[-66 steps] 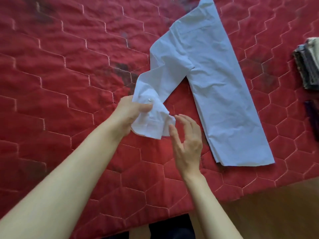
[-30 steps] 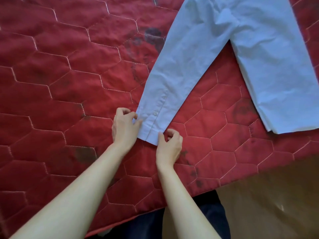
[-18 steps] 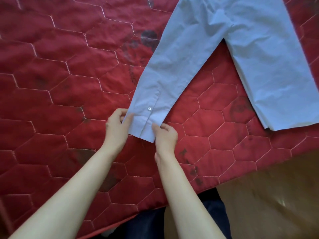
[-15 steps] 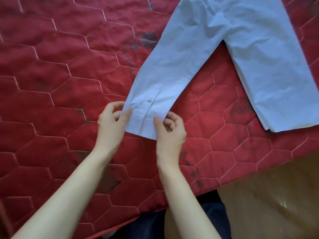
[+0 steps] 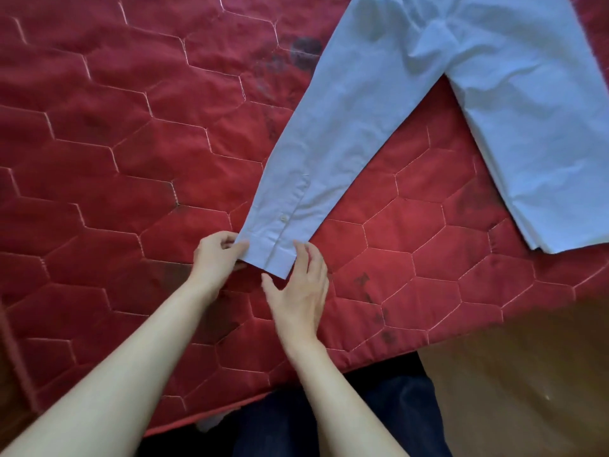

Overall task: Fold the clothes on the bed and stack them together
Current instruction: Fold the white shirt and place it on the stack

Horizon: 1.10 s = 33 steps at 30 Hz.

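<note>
both our hands sit at the cuff of the light blue shirt [image 5: 461,103], which lies flat on the red quilted bed cover [image 5: 115,159] with one sleeve stretched toward us. our left hand [image 5: 216,258] pinches the cuff's left corner; our right hand [image 5: 300,288] is released, straight fingertips touching the cuff's right edge.

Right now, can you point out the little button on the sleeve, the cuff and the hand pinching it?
button [image 5: 282,218], head view, on its white face.
cuff [image 5: 268,252], head view, on the flat middle of the band.
left hand [image 5: 216,257], head view, on the back of the hand.
</note>
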Each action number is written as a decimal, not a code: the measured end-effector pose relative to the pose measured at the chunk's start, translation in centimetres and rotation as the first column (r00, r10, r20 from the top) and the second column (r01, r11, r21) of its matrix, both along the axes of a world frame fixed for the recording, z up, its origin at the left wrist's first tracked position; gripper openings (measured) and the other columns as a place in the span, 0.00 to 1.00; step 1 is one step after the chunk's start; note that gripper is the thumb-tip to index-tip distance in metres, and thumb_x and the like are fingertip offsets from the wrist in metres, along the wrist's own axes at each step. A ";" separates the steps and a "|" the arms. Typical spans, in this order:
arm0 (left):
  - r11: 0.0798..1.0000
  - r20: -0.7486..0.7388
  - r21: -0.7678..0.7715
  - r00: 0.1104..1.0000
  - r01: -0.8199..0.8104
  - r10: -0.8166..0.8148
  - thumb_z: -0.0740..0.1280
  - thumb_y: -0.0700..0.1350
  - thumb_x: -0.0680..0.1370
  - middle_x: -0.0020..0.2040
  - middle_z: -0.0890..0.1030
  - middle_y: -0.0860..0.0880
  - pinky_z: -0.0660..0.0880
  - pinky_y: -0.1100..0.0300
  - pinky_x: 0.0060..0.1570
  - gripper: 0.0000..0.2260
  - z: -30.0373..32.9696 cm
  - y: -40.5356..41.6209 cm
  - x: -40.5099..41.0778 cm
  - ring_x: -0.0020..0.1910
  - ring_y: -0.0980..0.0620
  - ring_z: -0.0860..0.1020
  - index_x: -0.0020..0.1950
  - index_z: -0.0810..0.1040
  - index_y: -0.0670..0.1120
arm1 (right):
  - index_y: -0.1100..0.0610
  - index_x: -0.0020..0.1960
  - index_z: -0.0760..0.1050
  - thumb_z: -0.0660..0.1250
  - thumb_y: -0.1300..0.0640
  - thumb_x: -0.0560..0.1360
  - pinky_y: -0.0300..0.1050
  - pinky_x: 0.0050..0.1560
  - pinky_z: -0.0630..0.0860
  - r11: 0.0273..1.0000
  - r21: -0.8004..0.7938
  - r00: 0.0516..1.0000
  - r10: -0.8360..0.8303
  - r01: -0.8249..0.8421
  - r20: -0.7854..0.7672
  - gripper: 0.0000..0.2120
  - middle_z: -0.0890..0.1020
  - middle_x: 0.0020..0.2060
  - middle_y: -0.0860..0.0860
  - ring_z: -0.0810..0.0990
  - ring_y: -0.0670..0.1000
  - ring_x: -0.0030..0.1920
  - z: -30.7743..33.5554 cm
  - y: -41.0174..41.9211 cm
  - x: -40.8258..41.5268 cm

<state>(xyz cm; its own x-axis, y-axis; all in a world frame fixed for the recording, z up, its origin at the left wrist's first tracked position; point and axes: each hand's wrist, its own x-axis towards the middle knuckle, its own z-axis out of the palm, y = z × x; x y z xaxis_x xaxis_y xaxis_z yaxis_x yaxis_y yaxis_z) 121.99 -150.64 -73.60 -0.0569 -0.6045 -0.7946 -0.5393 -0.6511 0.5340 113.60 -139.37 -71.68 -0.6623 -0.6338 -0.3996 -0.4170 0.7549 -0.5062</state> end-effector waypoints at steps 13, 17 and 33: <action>0.949 -0.188 -0.293 0.967 0.113 -0.173 0.54 0.43 0.84 0.73 0.68 0.51 0.60 0.64 0.70 0.17 3.6 -0.1 -6.5 0.71 0.60 0.65 0.73 0.68 0.50 | 0.56 0.50 0.77 0.65 0.56 0.77 0.46 0.35 0.66 0.975 -0.212 0.996 0.072 -0.059 0.054 0.05 0.82 0.38 0.53 0.79 0.57 0.39 1.6 -6.4 -7.8; 0.798 0.048 -0.379 0.872 0.468 -0.488 0.51 0.46 0.85 0.80 0.47 0.51 0.41 0.71 0.72 0.23 1.6 0.0 -14.0 0.77 0.60 0.45 0.79 0.49 0.46 | 0.55 0.48 0.79 0.67 0.58 0.74 0.49 0.42 0.74 0.978 -0.209 0.958 0.056 0.004 0.280 0.04 0.82 0.36 0.51 0.79 0.53 0.38 2.1 -7.1 -16.3; 0.251 0.673 -0.531 0.582 0.810 -0.457 0.58 0.54 0.80 0.79 0.52 0.41 0.49 0.38 0.73 0.29 -0.9 -3.8 -53.7 0.78 0.41 0.51 0.78 0.57 0.44 | 0.61 0.78 0.52 0.68 0.48 0.75 0.53 0.72 0.58 0.965 -0.084 0.908 -0.262 0.248 -0.327 0.40 0.61 0.73 0.63 0.60 0.61 0.73 3.8 -8.1 -74.3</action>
<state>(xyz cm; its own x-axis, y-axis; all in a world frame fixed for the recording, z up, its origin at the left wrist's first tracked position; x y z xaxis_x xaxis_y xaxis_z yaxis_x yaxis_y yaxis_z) 68.34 -154.43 -74.50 -0.5810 -0.8039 -0.1274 -0.8020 0.5387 0.2580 39.28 -147.47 -67.91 -0.8936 -0.4361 -0.1064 -0.3619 0.8401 -0.4041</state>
